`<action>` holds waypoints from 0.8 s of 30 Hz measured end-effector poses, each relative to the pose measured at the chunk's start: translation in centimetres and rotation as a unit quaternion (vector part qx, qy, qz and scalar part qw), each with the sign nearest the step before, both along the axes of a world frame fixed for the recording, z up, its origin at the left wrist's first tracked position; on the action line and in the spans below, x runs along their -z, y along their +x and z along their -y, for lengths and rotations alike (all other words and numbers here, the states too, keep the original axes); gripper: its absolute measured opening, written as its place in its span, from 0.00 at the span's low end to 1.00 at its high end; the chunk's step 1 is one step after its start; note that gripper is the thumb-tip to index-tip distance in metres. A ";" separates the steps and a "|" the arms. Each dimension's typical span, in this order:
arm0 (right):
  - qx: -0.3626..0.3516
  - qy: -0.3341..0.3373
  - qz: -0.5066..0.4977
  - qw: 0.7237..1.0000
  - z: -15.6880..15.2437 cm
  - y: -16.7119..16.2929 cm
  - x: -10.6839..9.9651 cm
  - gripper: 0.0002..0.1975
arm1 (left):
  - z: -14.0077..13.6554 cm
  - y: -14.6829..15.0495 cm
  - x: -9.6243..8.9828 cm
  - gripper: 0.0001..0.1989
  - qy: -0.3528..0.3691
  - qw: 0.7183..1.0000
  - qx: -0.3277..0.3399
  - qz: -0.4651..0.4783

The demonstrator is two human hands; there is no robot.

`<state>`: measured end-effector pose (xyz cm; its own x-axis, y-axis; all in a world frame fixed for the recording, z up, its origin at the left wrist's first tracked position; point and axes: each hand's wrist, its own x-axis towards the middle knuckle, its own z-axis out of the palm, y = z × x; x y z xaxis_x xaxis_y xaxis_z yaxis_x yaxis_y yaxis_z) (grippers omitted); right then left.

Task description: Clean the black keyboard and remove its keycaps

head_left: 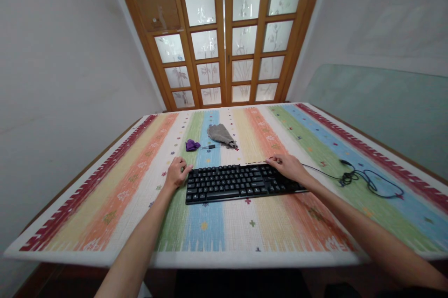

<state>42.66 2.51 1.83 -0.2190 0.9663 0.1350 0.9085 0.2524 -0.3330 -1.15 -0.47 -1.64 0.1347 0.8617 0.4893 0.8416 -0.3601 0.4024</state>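
Observation:
A black computer keyboard [227, 182] lies on the striped tablecloth, its long side towards me. My left hand [178, 172] is at its far left corner, fingers curled and thumb against the edge. Across the right end reaches my right hand [285, 166], its fingertips closed at the back edge and its palm over the keys there. The fingers of both hands are partly hidden. From behind the right hand, the black cable [350, 177] runs right into a loose tangle.
Beyond the keyboard lie a crumpled purple cloth [192, 145], a grey cloth [221, 135] and a small black object [212, 147] too small to name. The table, under a striped tablecloth [133, 186], stands between two walls, with wooden glazed doors [224, 60] behind it.

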 end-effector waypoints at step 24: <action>-0.103 -0.012 0.003 0.995 -5.5 -13.9 -2.7 0.12 | -0.3 0.0 0.2 0.22 0.003 0.999 -0.039 0.011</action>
<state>28.75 8.05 4.50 -0.4130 0.9040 0.1103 0.8405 0.4250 -0.3361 -1.12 -0.15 -1.86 0.0558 0.8666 0.4958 0.8584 -0.2953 0.4195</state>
